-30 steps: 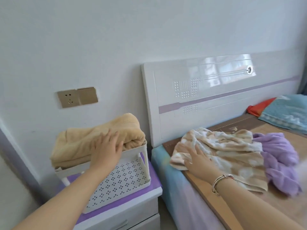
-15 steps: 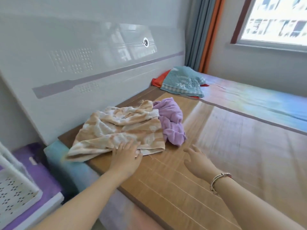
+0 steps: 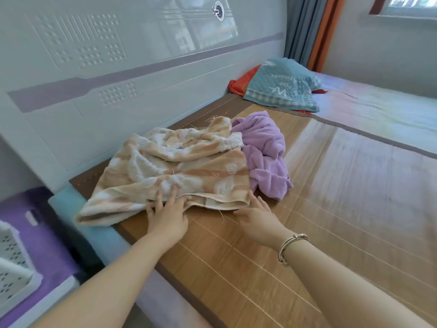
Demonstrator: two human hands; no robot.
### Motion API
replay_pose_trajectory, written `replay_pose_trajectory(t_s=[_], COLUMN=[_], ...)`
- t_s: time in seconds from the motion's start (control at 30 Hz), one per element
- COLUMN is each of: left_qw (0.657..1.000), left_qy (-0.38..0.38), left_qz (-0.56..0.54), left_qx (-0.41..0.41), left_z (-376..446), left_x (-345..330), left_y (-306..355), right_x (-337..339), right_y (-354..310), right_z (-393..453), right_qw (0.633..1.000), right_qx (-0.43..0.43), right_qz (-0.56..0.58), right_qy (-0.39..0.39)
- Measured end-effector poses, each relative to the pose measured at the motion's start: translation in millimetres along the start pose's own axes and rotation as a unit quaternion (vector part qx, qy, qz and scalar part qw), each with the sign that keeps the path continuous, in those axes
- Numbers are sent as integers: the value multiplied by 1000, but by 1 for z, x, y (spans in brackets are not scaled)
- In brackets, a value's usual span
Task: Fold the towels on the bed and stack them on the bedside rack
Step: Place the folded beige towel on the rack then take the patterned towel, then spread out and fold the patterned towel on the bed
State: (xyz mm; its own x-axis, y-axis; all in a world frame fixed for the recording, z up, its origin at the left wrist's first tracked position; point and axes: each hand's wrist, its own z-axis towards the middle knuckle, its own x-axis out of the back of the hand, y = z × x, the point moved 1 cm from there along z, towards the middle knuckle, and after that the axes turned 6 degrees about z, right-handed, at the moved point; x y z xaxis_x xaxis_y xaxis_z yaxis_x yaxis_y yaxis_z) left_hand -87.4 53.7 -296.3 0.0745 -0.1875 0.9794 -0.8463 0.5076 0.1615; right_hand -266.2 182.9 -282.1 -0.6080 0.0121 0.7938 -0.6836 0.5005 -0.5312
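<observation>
Peach-and-white crumpled terry towel (image 3: 175, 166) is up for folding. Left hand (image 3: 169, 215) presses its hem with fingers straight; right hand (image 3: 259, 220) reaches in, relaxed and empty. Spreading flat looks next.

Left hand (image 3: 168, 215): one second ago resting on the folded tan towel on the bedside rack; half a second ago at the near edge of the beige-and-white towel (image 3: 175, 166) on the bed; now its fingers lie on that towel's near hem.

Right hand (image 3: 257, 215): one second ago on the beige-and-white towel; half a second ago clear of it over the bed mat (image 3: 331, 209); now its fingertips touch the towel's near right corner.

Rack (image 3: 11, 256): now only a corner in view.
</observation>
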Motion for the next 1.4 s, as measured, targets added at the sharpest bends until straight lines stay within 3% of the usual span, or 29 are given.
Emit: replay_pose_trajectory(t_s=[0.1, 0.23, 0.5, 0.67, 0.77, 0.93, 1.1, 1.17, 1.3, 1.4], left_qw=[999, 997, 1000, 1000, 994, 993, 990, 986, 979, 976], left_qy=[35, 75, 15, 3, -22, 10, 31, 39, 105, 134], left_qz=[19, 22, -2, -12, -84, -99, -127, -162, -169, -159], left_qx=[-7, -24, -5, 19, 59, 70, 52, 31, -40, -72], left_z=[1, -1, -15, -7, 3, 3, -13, -23, -50, -69], left_x=[0, 10, 26, 28, 25, 15, 30, 40, 68, 97], left_y=[-2, 2, -4, -28, -44, -61, -47, -30, 12, 40], right_x=[-4, 2, 11, 2, 1, 5, 36, 56, 93, 126], right_y=[-3, -11, -15, -24, -34, -46, -43, -43, -53, -52], right_z=[7, 2, -11, 3, 6, -8, -35, -55, -106, -160], right_qw=[1000, 985, 976, 974, 966, 894, 728, 688, 640, 648], right_qx=[6, 59, -24, -33, -32, -20, 5, 26, 60, 93], right_qz=[24, 140, 210, 218, 243, 443, 683, 725, 766, 755], right_qy=[14, 78, 53, 57, 83, 63, 63, 31, -30, -34])
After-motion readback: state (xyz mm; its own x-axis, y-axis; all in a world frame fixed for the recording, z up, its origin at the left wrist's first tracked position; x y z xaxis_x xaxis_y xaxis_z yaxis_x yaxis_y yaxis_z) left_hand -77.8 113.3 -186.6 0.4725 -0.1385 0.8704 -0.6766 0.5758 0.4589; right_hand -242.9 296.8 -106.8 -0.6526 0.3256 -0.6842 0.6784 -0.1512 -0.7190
